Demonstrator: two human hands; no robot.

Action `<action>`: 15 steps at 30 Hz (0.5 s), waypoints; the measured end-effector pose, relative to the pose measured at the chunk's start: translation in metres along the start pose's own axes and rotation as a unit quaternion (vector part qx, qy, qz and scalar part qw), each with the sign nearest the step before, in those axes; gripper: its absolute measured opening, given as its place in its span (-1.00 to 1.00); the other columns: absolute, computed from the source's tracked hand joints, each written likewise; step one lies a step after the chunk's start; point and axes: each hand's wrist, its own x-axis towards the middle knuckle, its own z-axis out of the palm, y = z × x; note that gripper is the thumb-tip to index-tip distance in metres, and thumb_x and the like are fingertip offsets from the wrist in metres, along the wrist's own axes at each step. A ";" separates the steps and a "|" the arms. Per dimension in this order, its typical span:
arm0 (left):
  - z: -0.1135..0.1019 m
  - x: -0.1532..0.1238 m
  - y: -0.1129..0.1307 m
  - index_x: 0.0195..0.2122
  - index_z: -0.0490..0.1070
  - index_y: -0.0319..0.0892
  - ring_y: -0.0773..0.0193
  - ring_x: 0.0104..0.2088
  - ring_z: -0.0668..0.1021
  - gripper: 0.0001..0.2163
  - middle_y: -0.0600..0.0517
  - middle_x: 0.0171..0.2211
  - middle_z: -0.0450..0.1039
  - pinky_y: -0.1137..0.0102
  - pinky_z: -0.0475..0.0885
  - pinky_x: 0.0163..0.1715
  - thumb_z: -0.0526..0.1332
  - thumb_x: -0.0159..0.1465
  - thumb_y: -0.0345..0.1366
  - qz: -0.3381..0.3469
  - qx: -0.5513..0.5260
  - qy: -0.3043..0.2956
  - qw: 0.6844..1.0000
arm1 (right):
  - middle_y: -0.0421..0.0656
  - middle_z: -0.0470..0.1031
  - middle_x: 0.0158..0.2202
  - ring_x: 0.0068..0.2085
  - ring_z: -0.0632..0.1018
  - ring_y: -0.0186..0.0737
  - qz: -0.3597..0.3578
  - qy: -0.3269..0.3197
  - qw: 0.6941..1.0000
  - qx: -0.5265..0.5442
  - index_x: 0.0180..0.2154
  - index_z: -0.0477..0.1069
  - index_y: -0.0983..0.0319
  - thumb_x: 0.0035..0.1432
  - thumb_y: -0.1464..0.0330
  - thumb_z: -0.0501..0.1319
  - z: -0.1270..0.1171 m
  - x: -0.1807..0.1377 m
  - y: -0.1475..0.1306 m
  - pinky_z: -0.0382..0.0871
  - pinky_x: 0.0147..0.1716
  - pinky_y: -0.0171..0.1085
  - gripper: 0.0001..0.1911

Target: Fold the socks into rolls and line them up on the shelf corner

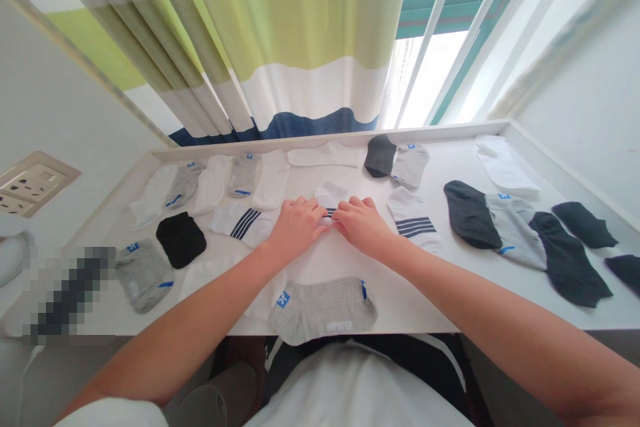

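In the middle of the white desk, a white ankle sock with dark stripes (331, 192) lies with its toe part pointing away from me. My left hand (299, 223) closes on the left side of its striped cuff. On the right side of that cuff, my right hand (364, 223) is also closed, the fingertips of both hands almost meeting. Part of the cuff is hidden under my fingers. Close by are another striped white sock (245, 223) to the left and a striped white sock (413, 220) to the right. A grey sock (325, 307) lies nearest me at the front edge.
Grey and white socks line the back left, with a black sock (181, 240) and a grey sock (144, 275) before them. Dark and grey socks (520, 227) spread across the right. A raised rim (330, 140) borders the desk below the curtain (320, 27).
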 end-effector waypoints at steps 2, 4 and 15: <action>0.001 -0.001 -0.001 -0.08 0.56 -0.10 0.01 -0.06 0.52 -0.84 -0.05 -0.13 0.59 0.14 0.30 -0.08 0.35 0.35 -0.22 0.007 -0.006 0.006 1.000 | -0.04 0.57 -0.11 -0.04 0.44 -0.03 0.006 0.002 1.000 0.003 -0.15 0.59 0.22 0.45 0.33 0.13 -0.001 0.000 -0.001 0.07 -0.15 -0.09 -0.75; 0.002 -0.001 -0.001 -0.14 0.57 -0.11 0.02 -0.06 0.52 -0.90 -0.03 -0.15 0.60 0.14 0.29 -0.08 0.33 0.36 -0.25 0.011 -0.007 -0.004 1.000 | -0.03 0.55 -0.09 -0.04 0.44 -0.03 0.008 0.001 1.000 0.003 -0.16 0.59 0.21 0.45 0.32 0.13 -0.001 0.000 -0.002 0.08 -0.15 -0.10 -0.75; 0.005 0.004 0.002 -0.15 0.61 -0.13 0.01 -0.03 0.52 -0.89 -0.07 -0.13 0.59 0.15 0.30 -0.12 0.27 0.40 -0.30 -0.005 -0.009 -0.026 1.000 | -0.03 0.56 -0.09 -0.03 0.42 0.02 -0.014 0.027 0.999 -0.035 -0.05 0.52 0.24 0.37 0.29 0.24 0.000 -0.002 0.000 0.06 -0.12 -0.08 -0.80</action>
